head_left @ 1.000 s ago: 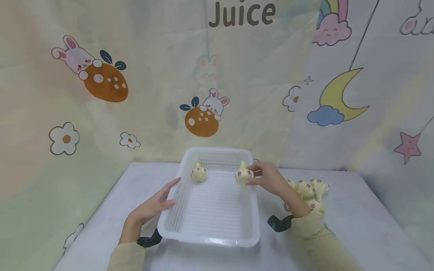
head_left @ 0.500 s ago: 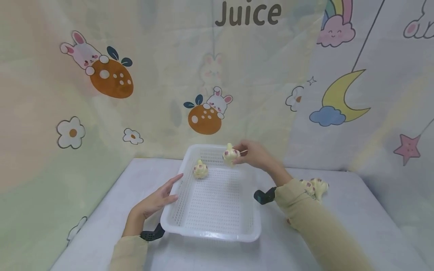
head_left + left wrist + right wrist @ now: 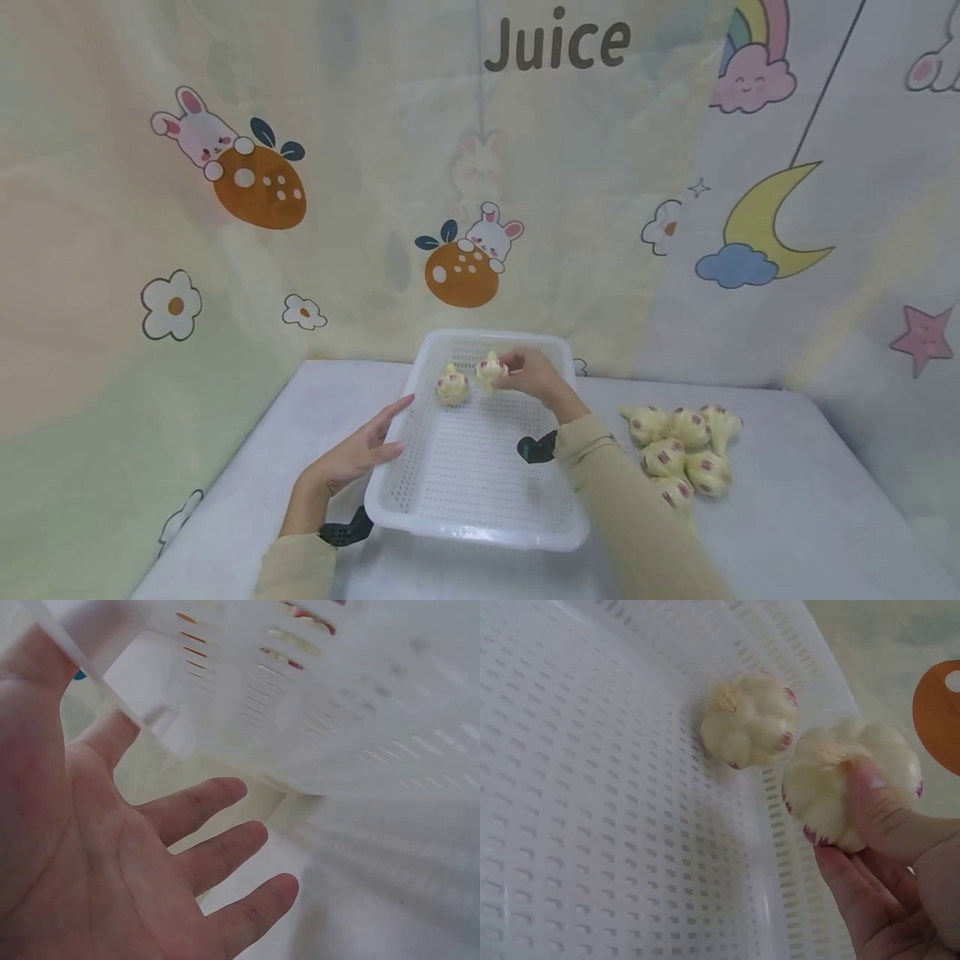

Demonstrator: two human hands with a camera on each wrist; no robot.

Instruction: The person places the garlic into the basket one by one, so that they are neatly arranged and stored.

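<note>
Cream garlic in R fingers, "Juice" bkgd

Flat matte white tabletop, both far corners visible in head view. 2 items directly on it.

1) Rect. white plastic basket w/ rounded corners, perforated walls & smooth rim. Approx. mid tbl, long axis running near-to-far, far end close to far tbl edge. Soft shadow on tbl below near rim.

2) R of basket, apart from it: cluster of pale-yellow garlic bulbs w/ purple-red patches. 6 visible, bunched & touching, stems at mixed angles; top-left one's stem pts L. Nearest bulb partly hidden.
</note>
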